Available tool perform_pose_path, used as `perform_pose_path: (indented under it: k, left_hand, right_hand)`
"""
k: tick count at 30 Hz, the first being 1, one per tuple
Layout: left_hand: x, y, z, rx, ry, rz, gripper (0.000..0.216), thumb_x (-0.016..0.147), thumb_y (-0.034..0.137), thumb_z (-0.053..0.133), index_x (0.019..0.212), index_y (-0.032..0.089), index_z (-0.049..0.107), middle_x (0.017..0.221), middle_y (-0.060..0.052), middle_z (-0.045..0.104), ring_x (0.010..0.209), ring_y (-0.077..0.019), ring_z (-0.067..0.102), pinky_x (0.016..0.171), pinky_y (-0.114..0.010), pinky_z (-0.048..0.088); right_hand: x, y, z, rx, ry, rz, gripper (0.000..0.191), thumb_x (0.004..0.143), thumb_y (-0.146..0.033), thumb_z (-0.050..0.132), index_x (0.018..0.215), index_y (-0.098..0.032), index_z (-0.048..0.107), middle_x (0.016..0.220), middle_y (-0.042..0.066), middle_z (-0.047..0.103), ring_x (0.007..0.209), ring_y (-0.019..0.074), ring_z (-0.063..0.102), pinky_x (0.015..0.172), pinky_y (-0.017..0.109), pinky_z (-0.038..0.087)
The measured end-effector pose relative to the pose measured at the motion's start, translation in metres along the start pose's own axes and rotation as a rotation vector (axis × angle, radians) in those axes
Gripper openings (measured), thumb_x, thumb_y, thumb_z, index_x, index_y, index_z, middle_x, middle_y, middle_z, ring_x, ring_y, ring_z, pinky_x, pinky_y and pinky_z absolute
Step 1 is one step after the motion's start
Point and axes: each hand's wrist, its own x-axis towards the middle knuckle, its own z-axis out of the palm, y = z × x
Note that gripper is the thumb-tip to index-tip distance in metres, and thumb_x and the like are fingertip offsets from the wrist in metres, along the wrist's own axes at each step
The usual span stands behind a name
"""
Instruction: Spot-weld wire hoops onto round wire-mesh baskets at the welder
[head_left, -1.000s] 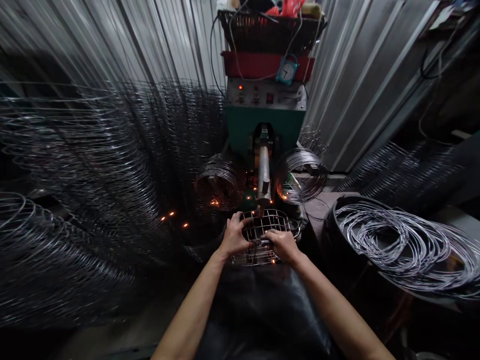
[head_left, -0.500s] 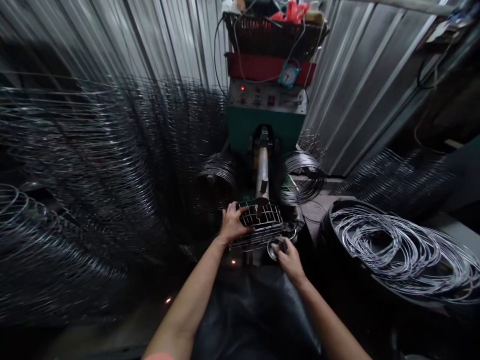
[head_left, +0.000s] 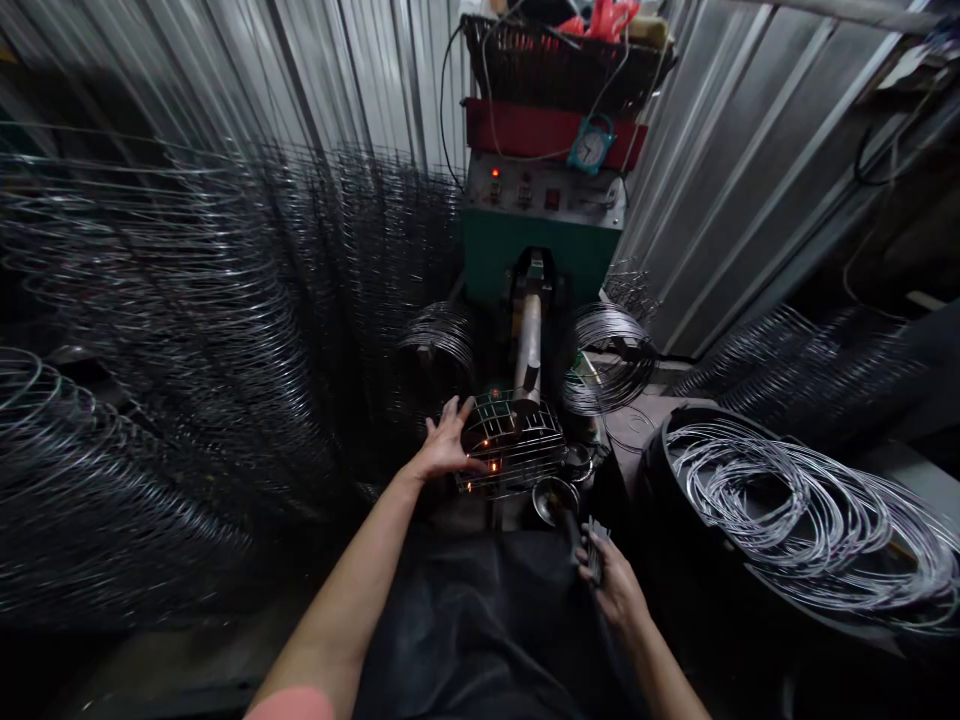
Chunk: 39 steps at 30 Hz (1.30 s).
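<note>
A wire basket point(head_left: 517, 455) with a curved grid sits under the tip of the metal arm point(head_left: 530, 345) of a green machine. At its left end is my left hand point(head_left: 444, 447), fingers spread, the thumb touching the wires. Small orange sparks glow among the wires near it. My right hand point(head_left: 616, 580), low and to the right, is closed around a small bundle of short metal pieces point(head_left: 595, 550). Between that hand and the basket stands a round metal bowl point(head_left: 541, 503), its contents too dark to make out. A second small round dish point(head_left: 577, 460) is just behind the bowl.
Wire coils point(head_left: 439, 335) hang on both sides of the arm. To the right, a black tub point(head_left: 660, 450) holds loose wire rings point(head_left: 795, 510). Tall stacks of wire rings point(head_left: 225, 270) fill the left. The green machine point(head_left: 540, 240) carries a clock point(head_left: 590, 148) and a crate point(head_left: 562, 75).
My right hand has drawn back from the bowl, down and right, with the metal pieces in it. My left hand has shifted left and spread its fingers. Sparks now show at the basket.
</note>
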Motion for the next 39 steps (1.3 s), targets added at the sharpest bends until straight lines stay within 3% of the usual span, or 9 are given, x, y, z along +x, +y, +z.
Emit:
perform_pose_path:
  k: [3,7,14,18,21,24,30,34,39]
  left_hand:
    - [-0.015,-0.027,0.013,-0.126,0.010,-0.061,0.135,0.044,0.042,0.086,0.147,0.026,0.000,0.152,-0.023,0.004,0.140,-0.0394,0.003,0.104,-0.068,0.007]
    - [-0.022,-0.043,0.035,-0.323,0.180,-0.030,0.124,0.046,0.039,0.086,0.145,0.025,0.012,0.152,-0.018,0.013,0.140,-0.0336,0.014,0.111,-0.052,0.016]
    - [-0.022,-0.052,0.051,-0.609,0.255,-0.117,0.100,0.051,0.035,0.085,0.135,0.020,0.033,0.139,-0.015,0.042,0.129,-0.0289,0.040,0.108,-0.046,0.031]
    - [-0.021,-0.054,0.058,-0.751,0.221,-0.177,0.086,0.052,0.031,0.085,0.124,0.015,0.041,0.126,-0.016,0.054,0.116,-0.0275,0.053,0.100,-0.045,0.042]
    - [-0.024,-0.045,0.058,-0.763,0.222,-0.203,0.083,0.053,0.030,0.085,0.122,0.016,0.040,0.120,-0.015,0.057,0.112,-0.0269,0.057,0.096,-0.044,0.045]
    - [-0.031,-0.033,0.052,-0.689,0.264,-0.154,0.088,0.049,0.032,0.086,0.122,0.015,0.041,0.118,-0.014,0.057,0.112,-0.0277,0.056,0.096,-0.045,0.045]
    - [-0.059,-0.015,0.028,-0.398,0.379,0.068,0.088,0.049,0.041,0.084,0.123,0.018,0.043,0.135,-0.014,0.041,0.128,-0.0300,0.040,0.107,-0.045,0.032]
    - [-0.078,-0.007,0.020,-0.283,0.295,0.143,0.088,0.048,0.043,0.084,0.123,0.019,0.044,0.139,-0.015,0.035,0.131,-0.0321,0.035,0.109,-0.045,0.029]
    - [-0.091,0.006,0.017,-0.132,0.252,0.212,0.090,0.051,0.040,0.083,0.127,0.016,0.041,0.140,-0.018,0.032,0.133,-0.0346,0.031,0.110,-0.050,0.026]
  right_hand:
    - [0.007,0.000,-0.009,0.002,-0.058,0.079,0.032,0.059,-0.030,0.077,0.083,-0.020,0.059,0.062,-0.003,0.055,0.051,0.0107,0.054,0.044,0.021,0.046]
    - [0.008,-0.007,-0.008,-0.015,-0.127,0.048,0.021,0.067,-0.033,0.071,0.075,-0.022,0.055,0.063,-0.002,0.055,0.056,0.0146,0.059,0.052,0.030,0.052]
    - [-0.006,-0.010,-0.011,0.003,0.025,-0.151,0.031,0.058,-0.037,0.073,0.078,-0.020,0.057,0.063,-0.004,0.055,0.037,0.0045,0.028,0.034,0.019,0.025]
    - [-0.014,0.006,-0.028,-0.394,0.161,-0.400,0.037,0.060,-0.049,0.067,0.081,-0.019,0.059,0.066,0.000,0.059,0.044,0.0099,0.042,0.041,0.023,0.034]
    - [-0.017,0.019,-0.048,-0.833,0.089,-0.560,0.033,0.069,-0.053,0.056,0.076,-0.021,0.059,0.073,0.005,0.064,0.070,0.0222,0.059,0.063,0.033,0.047]
    - [-0.019,0.015,-0.057,-1.085,0.009,-0.584,0.029,0.075,-0.050,0.048,0.074,-0.022,0.058,0.071,0.005,0.064,0.071,0.0243,0.061,0.067,0.036,0.047]
    - [-0.051,-0.049,0.014,-1.202,-0.429,-0.575,0.029,0.073,-0.033,0.057,0.098,-0.019,0.060,0.082,0.001,0.064,0.076,0.0186,0.059,0.071,0.029,0.045]
    - [-0.065,-0.078,0.083,-1.188,-0.772,-0.433,0.019,0.073,-0.024,0.055,0.085,-0.015,0.067,0.079,0.001,0.065,0.076,0.0160,0.058,0.072,0.025,0.045]
    - [-0.045,-0.076,0.129,-1.204,-0.855,-0.212,0.022,0.069,-0.017,0.056,0.084,-0.013,0.071,0.074,-0.001,0.067,0.069,0.0133,0.058,0.067,0.022,0.043]
